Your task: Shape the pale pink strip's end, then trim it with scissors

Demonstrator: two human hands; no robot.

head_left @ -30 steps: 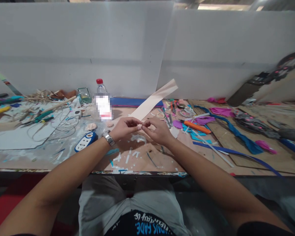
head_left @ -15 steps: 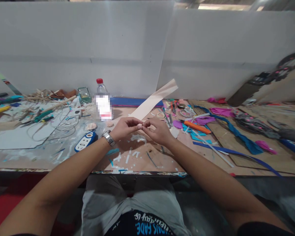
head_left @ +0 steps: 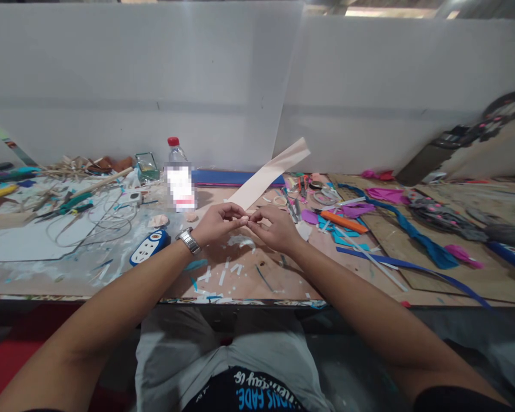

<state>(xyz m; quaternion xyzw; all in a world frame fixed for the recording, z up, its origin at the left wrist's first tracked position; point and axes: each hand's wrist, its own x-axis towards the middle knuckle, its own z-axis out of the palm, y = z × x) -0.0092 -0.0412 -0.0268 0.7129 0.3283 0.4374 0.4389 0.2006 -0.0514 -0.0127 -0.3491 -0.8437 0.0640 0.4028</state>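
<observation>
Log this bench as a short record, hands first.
Left hand: in a pinching pose
Right hand: same pose, fingertips close to the left's
Between fingertips: any item too small to tell
Pale strip: behind the hands, slanting up rightward
Bottle: upright, red-capped, left of pale strip
Socket block: blue and white, beside left forearm
Orange tool: right of the right hand

The worktable [head_left: 294,277] bears a power strip [head_left: 149,248], a red-capped bottle [head_left: 179,171] and paper scraps [head_left: 222,278].

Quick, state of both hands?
Left hand: closed in a pinch; what it holds can't be told.
Right hand: also pinched closed; contents unclear.
</observation>
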